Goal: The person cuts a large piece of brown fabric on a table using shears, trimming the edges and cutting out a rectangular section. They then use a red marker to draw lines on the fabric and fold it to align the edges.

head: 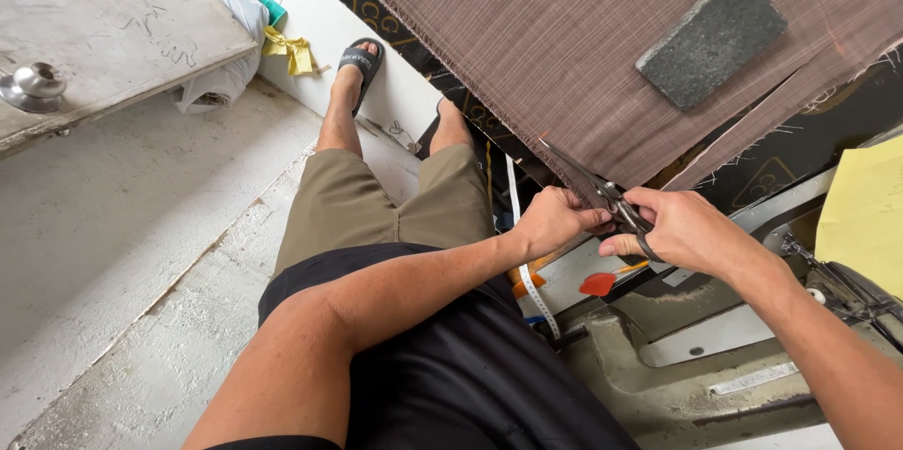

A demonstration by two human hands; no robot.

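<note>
Right hand [691,229] is gripping dark metal scissors [602,191]; left hand [553,221] is pinching the brown striped cloth [564,46] edge; keeping it taut would help.

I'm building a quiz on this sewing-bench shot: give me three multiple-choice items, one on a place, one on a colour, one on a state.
1. Where does the grey stone block lie?
A. on the brown checked fabric
B. on the floor
C. in the person's lap

2. What colour is the small flat piece below the hands?
A. green
B. red-orange
C. white

3. What is the right hand doing?
A. resting empty on the bench
B. holding a tape measure
C. holding scissors at the fabric's edge

Answers:
1 A, the block sits on the cloth, well in from its edges.
2 B, it shows red-orange against the pale bench.
3 C, its fingers are through the scissor handles and the blades point into the cloth, while the left hand pinches the edge beside them.
</note>
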